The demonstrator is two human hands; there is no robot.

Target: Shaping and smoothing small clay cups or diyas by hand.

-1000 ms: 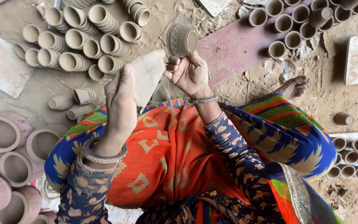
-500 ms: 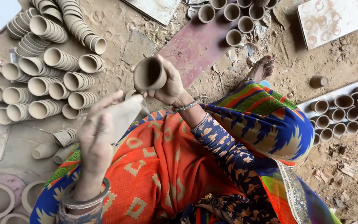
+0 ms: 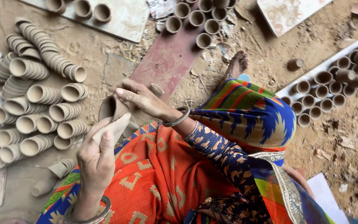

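Observation:
I sit on the ground with a wet grey-brown clay cup (image 3: pixel 109 108) held over my lap, its mouth turned up and to the left. My right hand (image 3: pixel 142 99) grips it from the right, fingers laid across its rim and side, a metal bangle on the wrist. Reaching up from below, my left hand (image 3: pixel 99 154) presses its straight, closed fingers against the cup's lower side. An orange patterned cloth (image 3: pixel 154 178) covers my knees under both hands.
Rows of stacked clay cups (image 3: pixel 42 112) lie on their sides at the left. Upright cups (image 3: pixel 195 18) stand on a reddish board (image 3: pixel 166 58) ahead, others on a white tray (image 3: pixel 332 79) at the right. My bare foot (image 3: pixel 238 64) rests on the dusty ground.
My right hand has brought the cup down and closer to my lap. My left hand has risen to meet it and now touches its underside.

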